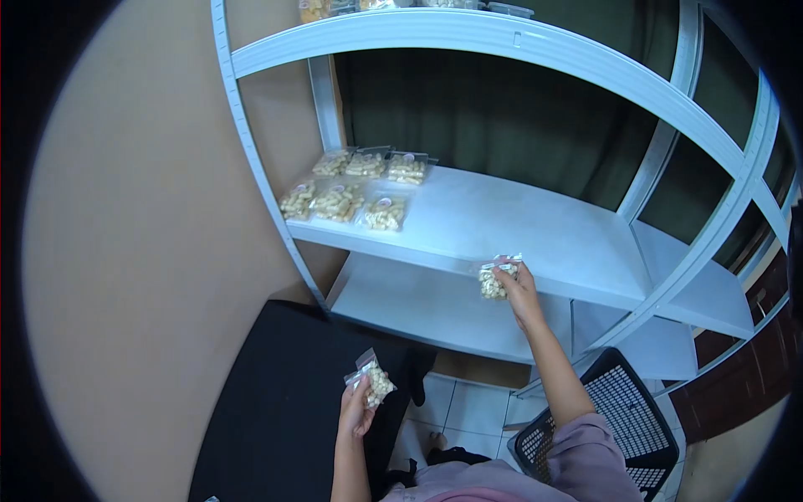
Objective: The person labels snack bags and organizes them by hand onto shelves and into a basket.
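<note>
My left hand (pixel 357 407) grips a small clear bag of pale pieces (pixel 379 385) above the black surface at the lower left. Raised at the front edge of the white shelf (pixel 502 209), my right hand (pixel 520 293) pinches another clear bag of pale pieces (pixel 492 283) by its top. Several similar bags lie in two rows at the shelf's left end, among them a front one (pixel 385 213) and a back one (pixel 406 168).
A black-covered surface (pixel 276 402) stands at the lower left beside the wall. A black perforated plastic chair (pixel 627 410) is at the lower right. The rack's white upright (pixel 242 125) rises at the left, and more packages (pixel 385 4) sit on the upper shelf.
</note>
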### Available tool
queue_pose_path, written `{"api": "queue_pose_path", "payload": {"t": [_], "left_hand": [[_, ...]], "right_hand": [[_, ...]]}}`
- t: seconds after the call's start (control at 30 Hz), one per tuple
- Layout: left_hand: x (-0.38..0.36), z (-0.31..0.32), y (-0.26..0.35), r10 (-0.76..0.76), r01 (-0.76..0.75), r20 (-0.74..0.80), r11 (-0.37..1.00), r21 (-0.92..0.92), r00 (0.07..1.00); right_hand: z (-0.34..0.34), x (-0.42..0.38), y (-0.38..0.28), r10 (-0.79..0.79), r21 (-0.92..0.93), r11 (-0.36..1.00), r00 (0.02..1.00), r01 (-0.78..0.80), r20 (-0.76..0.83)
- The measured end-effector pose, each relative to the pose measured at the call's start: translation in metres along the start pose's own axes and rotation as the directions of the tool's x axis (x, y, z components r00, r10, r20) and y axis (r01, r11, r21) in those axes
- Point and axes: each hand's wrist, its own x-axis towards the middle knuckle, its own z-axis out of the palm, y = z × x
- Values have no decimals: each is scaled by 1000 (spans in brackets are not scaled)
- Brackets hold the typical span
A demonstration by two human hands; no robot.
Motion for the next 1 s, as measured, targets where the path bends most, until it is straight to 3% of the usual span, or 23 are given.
{"api": "queue_pose_path", "payload": {"t": [0.33, 0.47, 0.5, 0.67, 0.73, 0.8, 0.87, 0.93, 1.0], "left_hand": [[-1, -25, 2, 13, -5, -212, 999, 42, 977], [-2, -40, -2, 85, -87, -159, 996, -6, 984], [-4, -38, -1, 81, -70, -173, 995, 70, 982], [11, -63, -18, 86, -90, -164, 996, -16, 983], [19, -51, -15, 101, -97, -128, 995, 37, 987], [30, -40, -16, 132, -130, -144, 991, 26, 981], [43, -39, -20, 117, -109, -162, 993, 56, 980], [55, -29, -21, 98, -88, -164, 994, 70, 982], [68, -31, -26, 80, -73, -103, 994, 77, 991]], "right_hand": [[45, 66, 2, -67, -37, 997, 998, 67, 12], [56, 78, -5, -106, -24, 994, 994, 107, 30], [58, 78, -6, -152, -35, 988, 988, 153, 41], [63, 93, -1, -126, 22, 992, 990, 125, 69], [65, 96, -17, -258, -51, 961, 945, 273, 202], [67, 94, -39, -251, -62, 959, 933, 275, 256], [72, 81, -76, -372, -187, 869, 854, 458, 363], [72, 64, -114, -373, -187, 859, 832, 477, 411], [69, 48, -147, -498, -101, 787, 723, 609, 479]]}}
